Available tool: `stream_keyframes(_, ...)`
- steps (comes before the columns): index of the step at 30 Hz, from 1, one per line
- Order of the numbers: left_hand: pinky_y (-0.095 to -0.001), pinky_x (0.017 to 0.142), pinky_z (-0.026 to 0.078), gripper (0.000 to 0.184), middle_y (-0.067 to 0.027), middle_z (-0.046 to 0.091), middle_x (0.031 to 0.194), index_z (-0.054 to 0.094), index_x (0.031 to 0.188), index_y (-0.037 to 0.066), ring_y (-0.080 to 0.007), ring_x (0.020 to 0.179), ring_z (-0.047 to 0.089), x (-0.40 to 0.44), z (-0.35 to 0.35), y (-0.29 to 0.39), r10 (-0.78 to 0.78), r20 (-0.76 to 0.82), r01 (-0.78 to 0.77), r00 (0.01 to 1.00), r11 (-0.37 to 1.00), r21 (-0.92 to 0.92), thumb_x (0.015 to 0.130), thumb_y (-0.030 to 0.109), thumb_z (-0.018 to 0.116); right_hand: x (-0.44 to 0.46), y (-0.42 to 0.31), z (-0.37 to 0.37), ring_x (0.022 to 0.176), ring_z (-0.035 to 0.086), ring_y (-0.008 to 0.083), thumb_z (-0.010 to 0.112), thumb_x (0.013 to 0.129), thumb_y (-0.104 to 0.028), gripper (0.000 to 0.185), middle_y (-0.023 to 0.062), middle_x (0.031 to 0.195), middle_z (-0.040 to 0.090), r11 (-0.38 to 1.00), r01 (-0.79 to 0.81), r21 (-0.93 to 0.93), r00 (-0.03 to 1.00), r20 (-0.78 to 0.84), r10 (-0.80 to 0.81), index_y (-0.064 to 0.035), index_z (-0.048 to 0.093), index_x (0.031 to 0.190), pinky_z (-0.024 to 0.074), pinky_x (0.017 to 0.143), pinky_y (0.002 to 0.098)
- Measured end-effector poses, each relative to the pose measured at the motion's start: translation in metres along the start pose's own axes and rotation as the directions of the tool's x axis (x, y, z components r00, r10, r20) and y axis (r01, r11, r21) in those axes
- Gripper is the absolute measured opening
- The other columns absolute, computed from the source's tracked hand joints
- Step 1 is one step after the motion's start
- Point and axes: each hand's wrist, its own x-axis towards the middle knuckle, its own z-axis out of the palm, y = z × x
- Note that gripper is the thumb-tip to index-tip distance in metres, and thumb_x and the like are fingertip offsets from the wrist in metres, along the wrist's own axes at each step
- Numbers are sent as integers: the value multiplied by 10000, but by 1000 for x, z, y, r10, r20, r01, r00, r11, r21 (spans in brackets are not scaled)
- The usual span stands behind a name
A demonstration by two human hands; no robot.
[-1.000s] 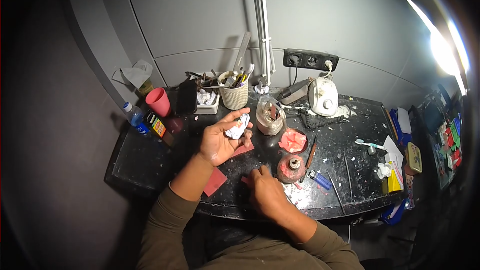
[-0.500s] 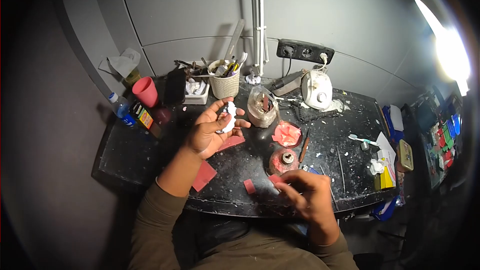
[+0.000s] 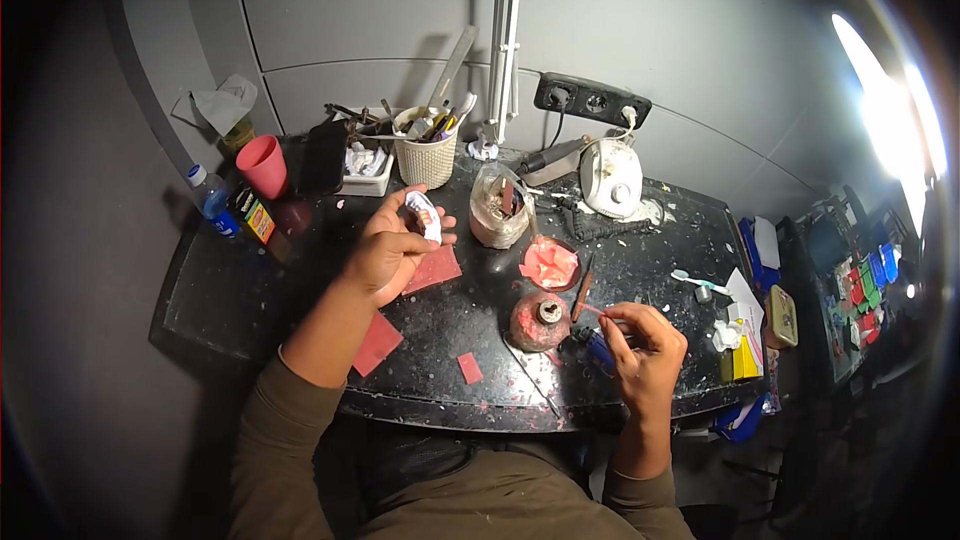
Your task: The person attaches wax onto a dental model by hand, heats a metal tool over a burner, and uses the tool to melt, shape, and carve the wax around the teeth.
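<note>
My left hand (image 3: 385, 250) is closed round a white plaster dental cast (image 3: 424, 217), thumb across its lower part. Reddish-yellow patches show on the cast's near face. Between the fingertips of my right hand (image 3: 645, 340) is a thin pink wax piece (image 3: 591, 310), seen nearly edge-on. It points left, toward the round spirit burner (image 3: 540, 322); whether a flame burns there I cannot tell. Under my left hand lies a pink wax sheet (image 3: 434, 270), with another wax sheet (image 3: 377, 344) nearer me. A small wax rectangle (image 3: 470, 368) rests on the black table (image 3: 330, 310).
A bowl of pink wax scraps (image 3: 550, 264) stands behind the burner, beside a brown-handled tool (image 3: 582, 290). A blue lighter-like object (image 3: 601, 352) lies by my right hand. Farther back are a bag-lined jar (image 3: 498, 225), a tool basket (image 3: 427, 160) and a white device (image 3: 611, 180).
My right hand has moved from in front of the burner to its right, with the wax piece. My left hand has turned the cast, so its coloured patches show. The view has shifted slightly.
</note>
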Motion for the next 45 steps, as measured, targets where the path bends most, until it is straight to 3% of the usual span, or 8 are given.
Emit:
stream_keyframes(6, -557, 1159, 338, 545, -294, 500, 1268, 367, 1274, 50, -484, 1288, 473, 0, 5, 3, -33, 71, 43, 997, 987, -156, 829, -155, 607, 1, -3, 0, 651, 661, 123, 745, 774, 50, 84, 84, 795, 691, 999, -43, -14, 999, -23, 43, 23, 692, 834, 519, 602, 241)
stream_keyframes(10, -537, 1092, 437, 518, -298, 527, 1253, 366, 1272, 63, -465, 1223, 544, 2, 0, -2, -21, 43, 26, 999, 993, -117, 856, -104, 626, 0, -1, 1, 659, 670, 126, 747, 768, 49, 91, 85, 808, 698, 1000, -21, -14, 1000, 19, 22, 20, 693, 836, 520, 600, 243)
stream_keyframes(12, -445, 882, 579, 502, -291, 580, 1216, 376, 1261, 75, -401, 1085, 650, 2, -2, 2, -87, 15, 87, 996, 995, -38, 864, -56, 652, -1, -2, 3, 668, 680, 132, 745, 768, 42, 93, 87, 821, 705, 998, -56, -1, 998, 25, 56, 19, 694, 842, 527, 608, 250)
stream_keyframes(13, -445, 882, 579, 502, -291, 580, 1216, 376, 1261, 75, -401, 1085, 650, 2, -3, 2, -87, 15, 88, 996, 995, -39, 864, -56, 652, -1, -4, 4, 668, 680, 132, 745, 768, 42, 93, 87, 821, 705, 998, -56, -2, 998, 25, 56, 19, 694, 842, 527, 608, 250)
stream_keyframes(15, -341, 644, 570, 500, -277, 628, 1169, 385, 1249, 80, -307, 876, 708, 2, -5, 2, -99, -17, 100, 995, 994, 41, 860, -10, 688, 0, -8, 6, 698, 691, 136, 739, 774, 43, 96, 89, 835, 711, 1000, -15, -9, 999, 29, 15, 14, 701, 858, 532, 610, 253)
stream_keyframes(18, -297, 586, 519, 525, -266, 646, 1143, 379, 1249, 74, -248, 770, 686, 2, -5, 0, -99, -15, 99, 995, 994, 37, 847, -5, 707, 1, -7, 10, 725, 690, 137, 733, 784, 41, 97, 92, 853, 708, 995, 100, -30, 995, 29, -99, 3, 711, 870, 530, 590, 250)
stream_keyframes(27, -286, 587, 526, 529, -274, 640, 1145, 370, 1246, 56, -236, 776, 678, 0, 0, 3, -105, -41, 107, 994, 993, 53, 845, -14, 708, 2, -13, 19, 637, 600, 125, 762, 770, 24, 160, 67, 822, 648, 994, 111, -14, 993, 51, -110, -28, 745, 920, 486, 577, 253)
stream_keyframes(45, -279, 575, 540, 468, -272, 643, 1136, 399, 1206, 48, -239, 792, 692, 1, 0, 3, -113, -27, 114, 993, 992, 52, 856, 0, 706, 5, -5, 17, 618, 573, 107, 765, 767, 37, 134, 74, 805, 657, 989, 135, -52, 991, 16, -135, -30, 735, 879, 456, 540, 242)
